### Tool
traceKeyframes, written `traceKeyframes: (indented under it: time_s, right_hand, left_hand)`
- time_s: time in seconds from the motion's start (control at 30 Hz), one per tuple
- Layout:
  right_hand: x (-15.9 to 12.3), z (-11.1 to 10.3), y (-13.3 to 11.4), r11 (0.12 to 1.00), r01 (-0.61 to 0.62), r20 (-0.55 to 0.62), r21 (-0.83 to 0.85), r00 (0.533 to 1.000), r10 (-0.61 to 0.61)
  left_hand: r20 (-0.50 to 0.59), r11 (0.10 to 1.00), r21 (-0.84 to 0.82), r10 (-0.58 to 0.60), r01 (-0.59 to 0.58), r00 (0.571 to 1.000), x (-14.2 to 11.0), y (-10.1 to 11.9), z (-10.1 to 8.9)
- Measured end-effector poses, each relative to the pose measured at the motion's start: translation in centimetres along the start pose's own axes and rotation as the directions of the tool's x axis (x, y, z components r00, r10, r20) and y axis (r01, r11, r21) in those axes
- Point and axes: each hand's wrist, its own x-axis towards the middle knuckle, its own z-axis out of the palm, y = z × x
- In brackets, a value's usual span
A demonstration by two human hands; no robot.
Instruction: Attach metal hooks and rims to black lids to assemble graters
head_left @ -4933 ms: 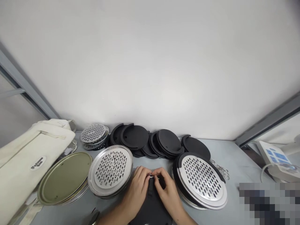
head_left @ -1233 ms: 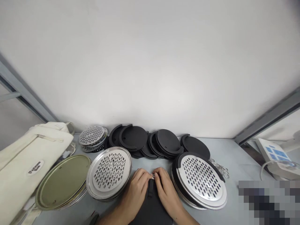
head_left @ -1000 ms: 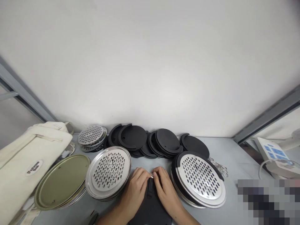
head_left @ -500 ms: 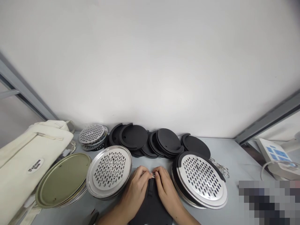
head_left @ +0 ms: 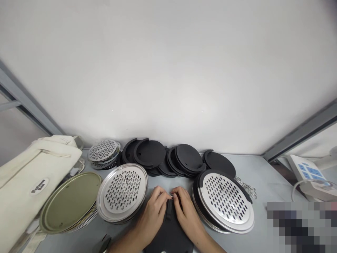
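Between my hands lies a flat black piece (head_left: 168, 233) with a raised strip (head_left: 169, 211) running down its middle. My left hand (head_left: 156, 207) is closed, thumb and fingers pinched at the piece's far end. My right hand (head_left: 184, 207) mirrors it from the other side, its fingertips bent close to the left ones. A small shiny metal part (head_left: 171, 196) shows between the fingertips of both hands; most of it is covered, so its kind is unclear.
Perforated metal discs are stacked at left (head_left: 123, 193) and right (head_left: 226, 198). Black round plates (head_left: 150, 153) lie along the wall. Further left are green round trays (head_left: 72, 203) and a cream bag (head_left: 28, 172). Wire hooks (head_left: 246, 188) and a white device (head_left: 306, 168) are at right.
The fingers have shifted very slightly around the small metal part. Everything else stays in place, apart from a tiny shift of the camera.
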Motion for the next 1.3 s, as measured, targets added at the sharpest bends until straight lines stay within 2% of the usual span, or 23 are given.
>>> traceKeyframes:
  time_s: [0.27, 0.53, 0.83, 1.17, 1.3]
  right_hand:
    - [0.15, 0.15, 0.18, 1.000, 0.008, -0.014, 0.012, 1.000, -0.008]
    - [-0.01, 0.18, 0.22, 1.000, 0.006, -0.011, 0.012, 1.000, -0.006]
    - [0.00, -0.08, -0.04, 1.000, -0.004, -0.012, 0.023, 1.000, 0.004]
    - [0.03, -0.15, -0.20, 1.000, 0.007, -0.028, 0.009, 1.000, -0.007]
    - [-0.03, -0.24, -0.28, 1.000, 0.003, -0.021, 0.008, 1.000, -0.003]
  left_hand:
    - [0.001, 1.000, 0.023, -0.012, 0.012, 1.000, 0.19, 0.17, 0.11]
    - [0.004, 1.000, -0.001, 0.027, -0.027, 1.000, 0.30, 0.14, -0.07]
    - [-0.031, 0.991, 0.132, 0.013, -0.009, 0.999, 0.01, -0.09, 0.17]
    - [-0.060, 0.999, 0.045, 0.020, -0.018, 0.998, -0.07, -0.19, 0.08]
    - [-0.037, 0.998, 0.054, 0.041, -0.039, 0.998, -0.08, -0.31, 0.11]
